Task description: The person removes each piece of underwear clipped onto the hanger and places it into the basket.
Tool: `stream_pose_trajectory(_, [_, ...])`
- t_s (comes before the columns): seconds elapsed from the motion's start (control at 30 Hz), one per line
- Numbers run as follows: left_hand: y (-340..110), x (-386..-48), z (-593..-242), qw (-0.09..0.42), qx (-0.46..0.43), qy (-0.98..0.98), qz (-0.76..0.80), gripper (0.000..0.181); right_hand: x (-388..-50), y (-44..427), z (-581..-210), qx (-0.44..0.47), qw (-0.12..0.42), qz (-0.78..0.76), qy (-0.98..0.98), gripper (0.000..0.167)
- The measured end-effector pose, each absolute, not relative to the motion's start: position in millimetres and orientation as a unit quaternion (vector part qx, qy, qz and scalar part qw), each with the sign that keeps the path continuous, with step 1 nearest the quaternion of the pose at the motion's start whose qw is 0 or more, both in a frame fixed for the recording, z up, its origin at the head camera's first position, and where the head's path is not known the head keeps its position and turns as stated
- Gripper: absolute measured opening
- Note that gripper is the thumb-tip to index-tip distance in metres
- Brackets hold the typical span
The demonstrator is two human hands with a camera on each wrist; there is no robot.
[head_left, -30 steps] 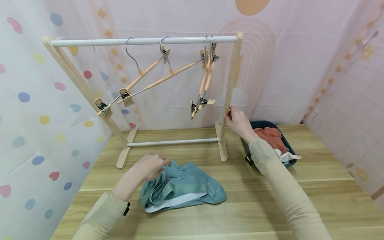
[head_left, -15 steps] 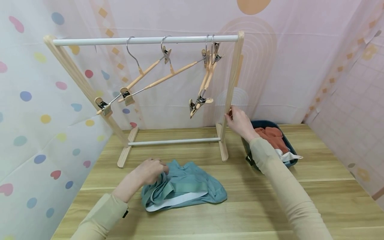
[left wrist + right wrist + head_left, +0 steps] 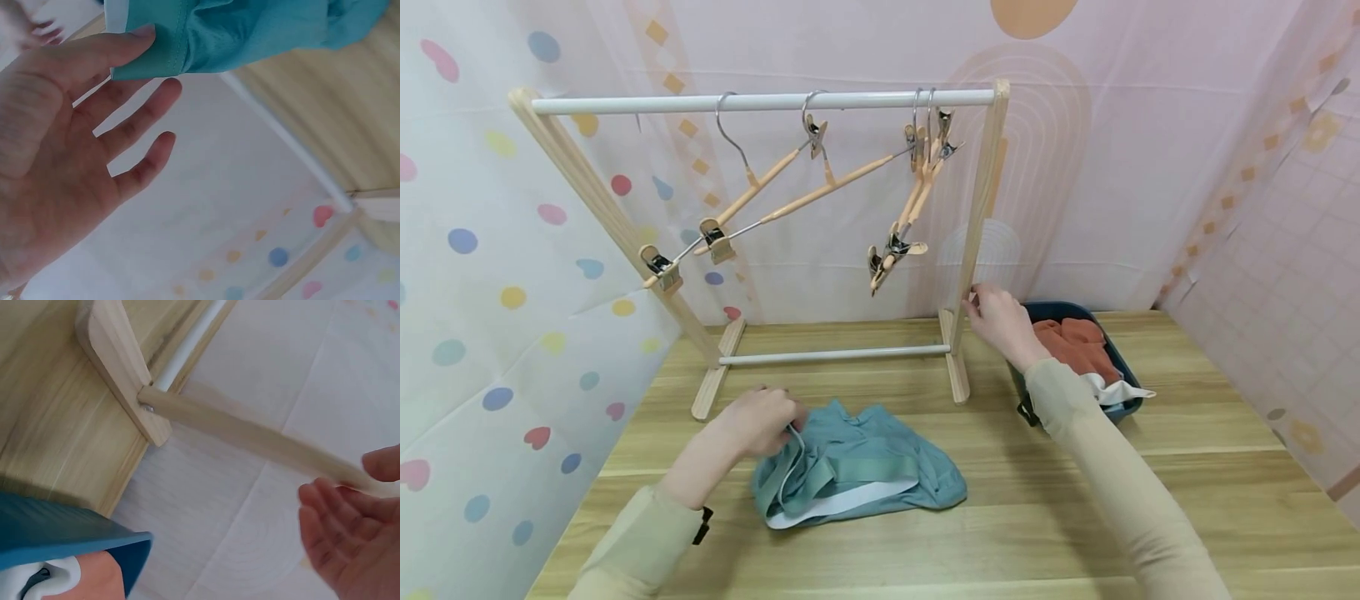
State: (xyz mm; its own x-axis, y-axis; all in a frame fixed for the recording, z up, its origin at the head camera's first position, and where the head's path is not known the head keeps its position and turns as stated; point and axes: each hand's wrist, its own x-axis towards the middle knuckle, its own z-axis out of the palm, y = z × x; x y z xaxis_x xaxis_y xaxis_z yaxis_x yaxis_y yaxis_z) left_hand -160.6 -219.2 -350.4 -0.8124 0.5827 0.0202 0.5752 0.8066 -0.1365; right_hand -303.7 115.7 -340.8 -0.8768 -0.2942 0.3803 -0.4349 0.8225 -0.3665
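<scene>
A crumpled teal garment (image 3: pixel 887 446) with a wide band and a white inner edge lies on the table. At its left end my left hand (image 3: pixel 756 421) pinches the edge of the band; in the left wrist view the thumb lies on the stitched teal cloth (image 3: pixel 250 37) and the other fingers are spread. My right hand (image 3: pixel 1002 323) is beside the right post of the wooden rack (image 3: pixel 983 192). In the right wrist view the thumb and loosely bent fingers of this hand (image 3: pixel 356 534) are either side of the post (image 3: pixel 244 437); whether they touch it is unclear.
Several clip hangers (image 3: pixel 820 196) hang from the rack's white top bar (image 3: pixel 655 104). A dark blue basket (image 3: pixel 1056 310) holding rust-coloured and white cloth (image 3: pixel 1078 343) stands right of the rack. Patterned sheets hang behind and at the sides.
My left hand has moved onto the band's edge and drawn it slightly left. My right hand has eased its hold on the post and moved slightly down and away.
</scene>
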Motion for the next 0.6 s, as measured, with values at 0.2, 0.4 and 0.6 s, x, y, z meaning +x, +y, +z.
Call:
stream_pose_trajectory(0.2, [-216.7,-147.9,-322.7,0.064,-0.297,-0.951,0.049,0.023,-278.3,110.5,-351.2,0.208,0.157,0.168,-0.951,0.03])
stream_pose_trajectory(0.4, [-214.5,-138.5,-300.5,0.104,-0.279,-0.953,0.052,0.02,-251.8,96.1,-367.6,0.332,0.117,0.148,-0.924,0.022])
stream_pose_trajectory(0.6, [-212.8,-131.1,-279.4,0.139,-0.269,-0.952,0.051,0.016,-227.7,81.4,-393.4,0.497,0.067,0.096,-0.86,0.025])
